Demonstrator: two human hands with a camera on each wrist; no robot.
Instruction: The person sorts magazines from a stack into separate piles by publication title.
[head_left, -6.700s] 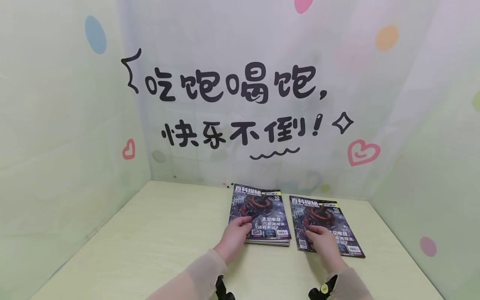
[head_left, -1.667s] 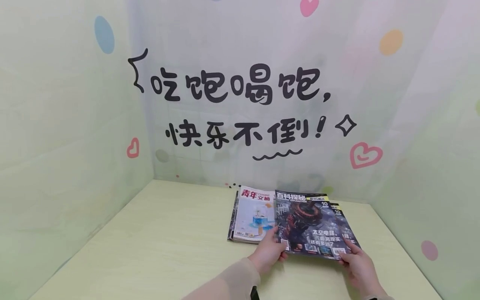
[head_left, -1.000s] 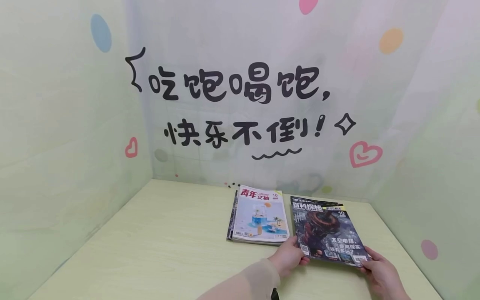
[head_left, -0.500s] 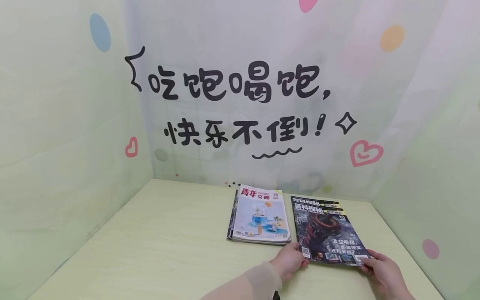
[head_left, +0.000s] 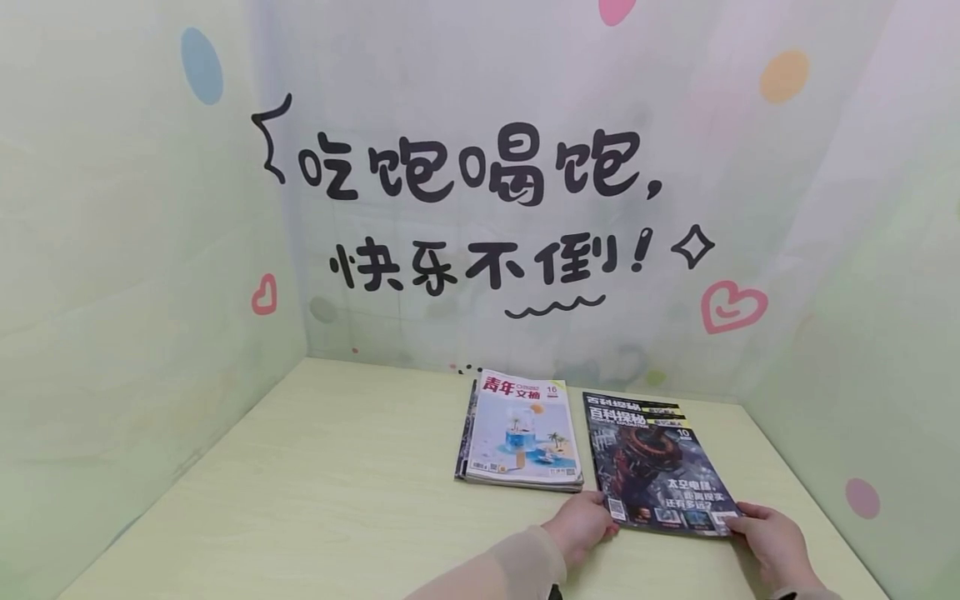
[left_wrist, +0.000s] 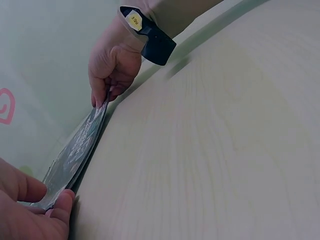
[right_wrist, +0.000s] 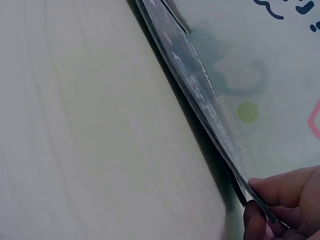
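Observation:
A dark magazine (head_left: 660,475) with a red ring-shaped machine on its cover lies slanted at the right of the table. My left hand (head_left: 581,527) grips its near left corner, thumb on one face and fingers on the other in the left wrist view. The near right corner is pinched by my right hand (head_left: 772,542); in the right wrist view the right thumb and fingers (right_wrist: 280,192) bend round that edge. Behind its top edge peeks the title strip of a matching magazine (head_left: 615,403), mostly covered. In the right wrist view the held magazine's near edge stands over a shadow.
Left of my hands lies a stack of magazines, topped by a white one (head_left: 521,433) with a blue popsicle picture. Darker magazine edges (head_left: 468,442) stick out beneath it. The pale wooden table (head_left: 300,492) meets printed cloth walls at the back and both sides.
The dark magazine has come off the left stack and moved right over the matching one, uncovering the white magazine. Both hands shifted right; in the last half second they barely moved.

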